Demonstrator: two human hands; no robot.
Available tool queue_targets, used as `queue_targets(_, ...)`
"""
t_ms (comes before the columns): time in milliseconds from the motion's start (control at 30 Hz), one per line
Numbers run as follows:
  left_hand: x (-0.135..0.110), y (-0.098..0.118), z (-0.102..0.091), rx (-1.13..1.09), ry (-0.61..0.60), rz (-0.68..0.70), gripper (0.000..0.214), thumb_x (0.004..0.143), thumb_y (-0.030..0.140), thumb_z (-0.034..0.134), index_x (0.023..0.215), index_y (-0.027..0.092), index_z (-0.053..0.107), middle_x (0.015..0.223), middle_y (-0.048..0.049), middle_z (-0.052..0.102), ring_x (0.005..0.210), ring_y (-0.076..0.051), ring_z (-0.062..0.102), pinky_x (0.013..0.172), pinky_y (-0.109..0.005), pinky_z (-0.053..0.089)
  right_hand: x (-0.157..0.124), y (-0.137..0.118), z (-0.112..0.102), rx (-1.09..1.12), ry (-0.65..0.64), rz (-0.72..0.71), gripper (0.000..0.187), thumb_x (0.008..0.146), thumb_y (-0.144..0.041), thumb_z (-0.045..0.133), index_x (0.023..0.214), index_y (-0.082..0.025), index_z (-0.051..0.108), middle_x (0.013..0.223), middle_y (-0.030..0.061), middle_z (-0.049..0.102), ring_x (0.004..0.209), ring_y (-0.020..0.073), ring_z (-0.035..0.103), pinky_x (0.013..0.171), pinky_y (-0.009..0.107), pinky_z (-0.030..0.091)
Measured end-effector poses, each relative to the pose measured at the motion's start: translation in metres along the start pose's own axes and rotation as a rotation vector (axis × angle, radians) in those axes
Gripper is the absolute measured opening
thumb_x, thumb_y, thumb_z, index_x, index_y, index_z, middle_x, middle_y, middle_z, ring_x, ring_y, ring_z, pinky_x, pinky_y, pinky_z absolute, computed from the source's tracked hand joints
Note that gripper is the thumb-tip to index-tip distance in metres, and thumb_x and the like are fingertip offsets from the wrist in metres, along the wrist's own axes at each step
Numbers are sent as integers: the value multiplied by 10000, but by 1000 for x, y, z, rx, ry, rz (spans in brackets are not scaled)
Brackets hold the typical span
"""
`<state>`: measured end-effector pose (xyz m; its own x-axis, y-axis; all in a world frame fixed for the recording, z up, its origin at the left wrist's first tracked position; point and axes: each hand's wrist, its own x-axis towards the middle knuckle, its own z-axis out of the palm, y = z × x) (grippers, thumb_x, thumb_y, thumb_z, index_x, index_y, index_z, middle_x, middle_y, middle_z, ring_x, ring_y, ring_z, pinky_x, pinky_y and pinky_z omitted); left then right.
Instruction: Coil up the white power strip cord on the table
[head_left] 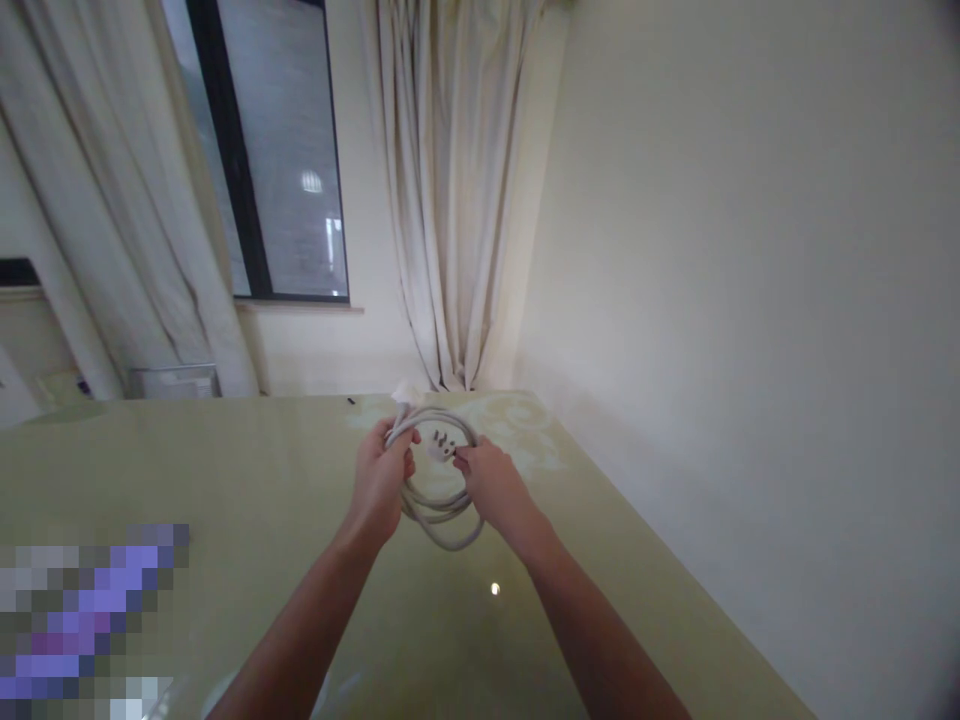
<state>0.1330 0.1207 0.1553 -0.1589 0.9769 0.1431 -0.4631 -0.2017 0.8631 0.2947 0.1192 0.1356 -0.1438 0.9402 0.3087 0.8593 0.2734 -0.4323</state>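
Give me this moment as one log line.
left hand: gripping coiled cable, left side | right hand: on cable's right side, fingertips by white connector | surface: green tabletop | background: window, curtain

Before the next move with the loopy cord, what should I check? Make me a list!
1. Left hand holding the cord: ok.
2. Right hand on the coil's right side: ok.
3. Loops even: not ok, one hangs below the rest.
4. White piece with dark marks gripped by the right fingers: cannot tell.
5. Small dark thing apart from the cord: ok.
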Motion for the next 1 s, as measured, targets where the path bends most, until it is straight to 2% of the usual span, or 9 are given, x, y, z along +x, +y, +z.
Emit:
queue_targets(133,-9,1,7,56,11,68,337,706,363,812,944,181,657,688,78,537,457,-23,349,418,-164,234,-5,-2,9,27,56,-34,239,974,-162,543,1142,-204,707,1241,158,590,866,232,696,835,396,541)
queue_targets(233,-4,6,4,-97,63,4,331,670,349,822,798,175,571,681,77,519,436,-5,280,403,-158,187,-7,-8,0,431,263,-170,329,911,-145,599,1223,-250,589,1341,103,545,883,163,671,871,341,556)
queue_targets(333,4,8,-1,-179,80,-31,340,673,332,815,791,186,532,666,81,516,419,-1,251,396,-153,165,-4,-14,-11,966,411,-5,510,836,-262,749,1261,-284,468,1253,48,605,748,113,647,691,256,571)
queue_targets(400,6,8,-2,-180,75,-15,334,683,335,807,801,189,531,664,84,517,414,-2,253,392,-153,167,3,-15,-13,1296,268,186,573,804,-393,817,1244,-251,478,1105,38,674,626,95,611,565,214,540)
queue_targets(500,3,7,-1,-119,71,54,335,677,333,818,801,193,540,656,93,504,412,-3,264,386,-157,179,17,-6,-3,1559,-75,422,430,897,-555,713,1008,-153,609,858,69,716,516,90,564,479,198,511)
queue_targets(567,-1,8,0,-82,45,81,340,665,307,837,812,195,551,644,102,485,415,-6,272,385,-161,192,25,4,8,1597,-20,516,372,922,-499,706,849,-143,626,733,63,694,492,104,568,475,211,526)
queue_targets(733,2,10,-3,-165,-51,16,347,668,258,854,758,189,526,621,111,429,413,-6,283,383,-167,223,33,29,12,1579,478,546,217,937,-391,684,864,-205,601,724,5,661,515,99,554,471,193,515)
queue_targets(900,22,-3,-18,-243,122,-239,190,799,166,742,765,178,556,578,107,420,396,-19,340,438,-158,362,24,24,-28,1348,879,167,354,932,-509,657,1149,-233,611,785,-48,594,438,43,335,385,172,290)
queue_targets(1000,29,-16,-27,-196,152,-370,197,855,97,662,715,170,545,582,59,523,457,-68,515,558,-228,521,13,8,-47,1132,925,-10,375,979,-540,578,1219,-252,584,706,-72,544,440,60,352,409,184,283)
